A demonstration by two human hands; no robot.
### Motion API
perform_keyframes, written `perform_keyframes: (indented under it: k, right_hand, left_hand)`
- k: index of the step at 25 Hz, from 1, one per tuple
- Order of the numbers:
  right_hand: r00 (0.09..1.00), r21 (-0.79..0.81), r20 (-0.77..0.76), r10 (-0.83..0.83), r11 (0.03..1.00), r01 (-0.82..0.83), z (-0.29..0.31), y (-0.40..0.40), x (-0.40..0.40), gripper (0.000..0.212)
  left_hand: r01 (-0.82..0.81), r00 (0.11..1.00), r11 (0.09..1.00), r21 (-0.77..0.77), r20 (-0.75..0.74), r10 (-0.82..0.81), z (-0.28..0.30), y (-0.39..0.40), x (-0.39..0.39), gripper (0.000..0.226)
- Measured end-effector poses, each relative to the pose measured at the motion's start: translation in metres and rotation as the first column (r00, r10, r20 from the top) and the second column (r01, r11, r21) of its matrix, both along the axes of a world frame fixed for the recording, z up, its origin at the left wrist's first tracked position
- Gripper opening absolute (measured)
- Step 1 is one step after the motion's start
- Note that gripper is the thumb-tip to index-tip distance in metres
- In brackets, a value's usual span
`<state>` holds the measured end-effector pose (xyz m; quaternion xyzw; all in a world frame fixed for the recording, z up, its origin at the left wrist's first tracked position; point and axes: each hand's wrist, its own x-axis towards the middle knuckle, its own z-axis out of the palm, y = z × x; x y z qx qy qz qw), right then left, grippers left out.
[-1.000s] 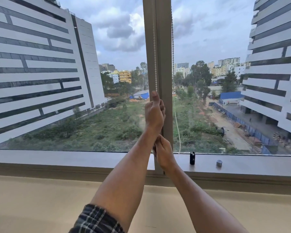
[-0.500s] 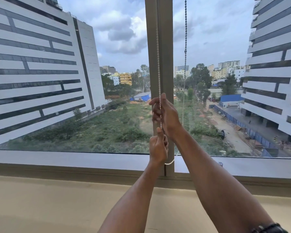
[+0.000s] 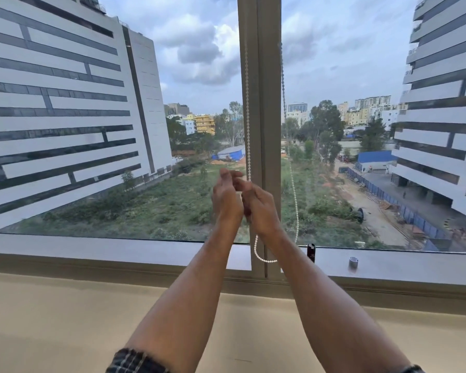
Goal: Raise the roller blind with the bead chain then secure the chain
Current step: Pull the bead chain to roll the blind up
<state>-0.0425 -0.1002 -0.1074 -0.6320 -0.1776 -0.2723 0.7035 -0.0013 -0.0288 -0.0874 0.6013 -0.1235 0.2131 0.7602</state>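
Note:
The white bead chain hangs down the front of the window mullion. Its loop bottom dangles just above the sill, and its second strand rises to the right against the glass. My right hand is closed around the left strand at mid-window height. My left hand is pressed against it on the left; its blurred fingers are apart beside the strand, a little higher. The roller blind itself is out of view above the frame.
A small black fitting stands on the grey window sill just right of the mullion, and a short silver cylinder sits farther right. A beige ledge runs below the sill under my forearms.
My left hand let go low on the chain and rose beside my right hand, which came down a little. The loop bottom now hangs lower, near the sill.

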Motion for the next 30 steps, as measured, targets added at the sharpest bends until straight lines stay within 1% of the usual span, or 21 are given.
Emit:
perform_keyframes:
  k: [2,3,5,7,8,9,10,11,13,14,15,16,17,19,20,22,24,26,28,30]
  right_hand:
    - [0.998,-0.074,-0.060,-0.006,0.997,0.002,-0.031,0.003,0.003,0.050]
    - [0.995,-0.116,-0.093,-0.031,0.993,0.020,-0.043,0.002,0.004,0.049]
    - [0.990,-0.149,-0.136,-0.040,0.989,0.020,-0.057,-0.007,0.008,0.037]
    - [0.987,-0.175,-0.160,-0.016,0.985,-0.012,-0.058,-0.020,0.007,0.026]
    - [0.989,-0.166,-0.146,0.014,0.985,-0.039,-0.055,-0.028,0.005,0.019]
    - [0.993,-0.151,-0.114,0.026,0.988,-0.043,-0.050,-0.036,0.003,0.017]
    - [0.997,-0.117,-0.080,0.009,0.993,-0.019,-0.043,-0.044,0.001,0.022]
    - [0.998,-0.078,-0.053,-0.043,0.996,0.039,-0.034,-0.051,0.001,0.025]
    - [0.988,0.061,0.000,-0.154,0.986,0.153,-0.011,-0.058,0.002,0.025]
    - [0.984,0.139,0.017,-0.179,0.975,0.175,0.003,-0.058,0.002,0.027]
    - [0.985,0.200,0.021,-0.173,0.966,0.166,0.018,-0.057,0.002,0.031]
    - [0.991,0.236,0.021,-0.134,0.964,0.125,0.031,-0.055,0.002,0.036]
    - [0.997,0.239,0.013,-0.070,0.969,0.065,0.042,-0.050,0.003,0.040]
    - [0.998,0.164,-0.012,0.068,0.984,-0.065,0.055,-0.037,0.002,0.047]
    - [0.994,0.118,-0.028,0.101,0.988,-0.097,0.057,-0.031,0.002,0.048]
    - [0.995,0.086,-0.043,0.094,0.992,-0.090,0.054,-0.019,0.002,0.047]
    - [0.997,0.104,-0.017,0.070,0.992,-0.068,0.048,-0.014,0.002,0.047]
    - [0.998,0.092,0.006,0.058,0.994,-0.058,0.043,-0.013,0.004,0.046]
    - [1.000,0.058,0.006,0.018,0.998,-0.018,0.033,-0.011,0.006,0.045]
    - [1.000,0.046,-0.020,-0.001,0.999,0.002,0.012,-0.008,0.008,0.042]
  left_hand:
    - [0.166,0.984,0.986,-0.010,0.062,-0.166,0.034,-0.014,-0.008,0.061]
    - [0.223,0.972,0.974,0.029,0.070,-0.225,0.045,-0.021,-0.012,0.062]
    - [0.227,0.969,0.968,0.104,0.074,-0.235,0.051,-0.033,-0.015,0.062]
    - [0.189,0.973,0.976,0.113,0.113,-0.201,0.046,-0.039,-0.012,0.068]
    - [0.188,0.971,0.976,0.107,0.128,-0.201,0.043,-0.040,-0.011,0.070]
    - [0.191,0.969,0.976,0.103,0.136,-0.204,0.043,-0.041,-0.011,0.071]
    - [0.179,0.971,0.978,0.104,0.138,-0.193,0.041,-0.041,-0.010,0.072]
    - [0.170,0.973,0.979,0.111,0.138,-0.184,0.039,-0.042,-0.012,0.073]
    - [0.161,0.976,0.978,0.133,0.125,-0.178,0.024,-0.046,-0.013,0.075]
    - [0.173,0.976,0.975,0.139,0.111,-0.189,0.010,-0.047,-0.013,0.076]
    - [0.192,0.974,0.971,0.141,0.097,-0.207,-0.007,-0.048,-0.014,0.075]
    - [0.218,0.970,0.965,0.145,0.082,-0.231,-0.025,-0.048,-0.015,0.074]
    - [0.244,0.965,0.958,0.150,0.058,-0.255,-0.040,-0.047,-0.018,0.071]
    - [0.288,0.957,0.949,0.127,0.004,-0.290,-0.060,-0.045,-0.025,0.067]
    - [0.304,0.952,0.946,0.109,-0.009,-0.305,-0.065,-0.045,-0.026,0.066]
    - [0.317,0.948,0.943,0.102,-0.036,-0.315,-0.069,-0.042,-0.030,0.062]
    - [0.287,0.958,0.942,0.173,-0.025,-0.287,-0.077,-0.034,-0.027,0.060]
    - [0.171,0.982,0.952,0.253,0.039,-0.186,-0.092,-0.020,-0.017,0.050]
    - [0.083,0.994,0.977,0.199,0.057,-0.096,-0.093,-0.006,-0.010,0.044]
    - [0.027,0.998,0.996,0.090,0.055,-0.032,-0.073,-0.001,-0.007,0.042]
